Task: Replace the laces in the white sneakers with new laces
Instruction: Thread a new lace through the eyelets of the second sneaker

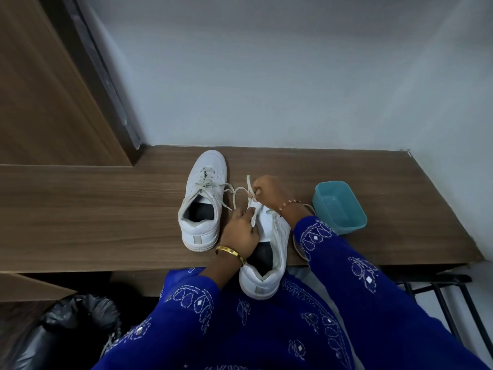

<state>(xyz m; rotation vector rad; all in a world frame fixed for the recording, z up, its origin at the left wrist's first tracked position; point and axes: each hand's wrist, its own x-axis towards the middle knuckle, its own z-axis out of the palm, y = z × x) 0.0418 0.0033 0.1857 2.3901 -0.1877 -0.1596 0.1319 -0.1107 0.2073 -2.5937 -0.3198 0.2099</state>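
Two white sneakers lie on a wooden table. The far sneaker (202, 198) stands upright, toe away from me, still laced with a greyish lace whose ends trail to the right. The near sneaker (269, 252) hangs partly over the table's front edge, heel toward me. My left hand (240, 233) grips its tongue and a strand of the lace (250, 190) at the eyelets. My right hand (269, 194) pinches the same lace above the shoe's front, a loop and a free end sticking up. Another lace end curls on the table by my right sleeve.
A teal plastic tub (340, 206) stands on the table right of my right wrist. The wooden table (93, 217) meets a grey wall behind. A black bin bag (66, 332) sits below left, and a dark metal rack (450, 303) below right.
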